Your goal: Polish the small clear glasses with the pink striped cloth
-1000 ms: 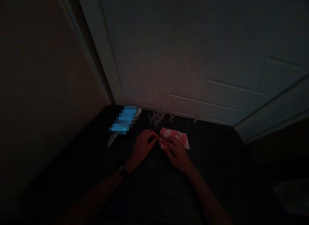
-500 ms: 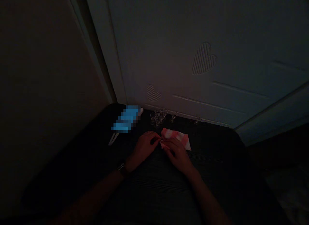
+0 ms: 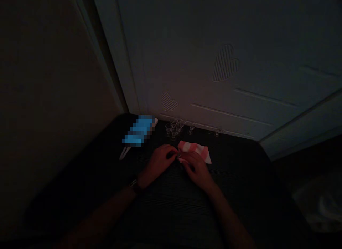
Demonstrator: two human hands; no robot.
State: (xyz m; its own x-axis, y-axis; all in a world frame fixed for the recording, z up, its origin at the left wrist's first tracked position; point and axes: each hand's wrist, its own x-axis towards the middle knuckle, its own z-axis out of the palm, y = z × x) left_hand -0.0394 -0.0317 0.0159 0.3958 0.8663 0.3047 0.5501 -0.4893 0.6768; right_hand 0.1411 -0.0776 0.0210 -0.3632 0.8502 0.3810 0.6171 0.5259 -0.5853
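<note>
Dim light leaves much of the detail unclear. My left hand (image 3: pixel 162 158), a band on its wrist, is closed in a pinch. A small shiny piece, too dark to name, shows where its fingertips meet those of my other hand. My right hand (image 3: pixel 196 167) is closed on the near left part of a pink-and-white striped cloth (image 3: pixel 204 154); the rest of the cloth lies on the table just beyond the fingers. Behind the hands stands a cluster of several small clear stemmed glasses (image 3: pixel 175 129).
One more stemmed glass (image 3: pixel 191 128) stands right of the cluster, and another small glass (image 3: pixel 217 132) is farther right. A blurred blue-lit rectangle (image 3: pixel 140 130) lies at the back left of the dark table (image 3: pixel 171 213). A pale panel with heart reliefs (image 3: pixel 226 63) rises behind.
The view has shifted very slightly. Cloth near my right fingertips has shifted a little, with less of it hanging below them. Both hands stay in nearly the same place.
</note>
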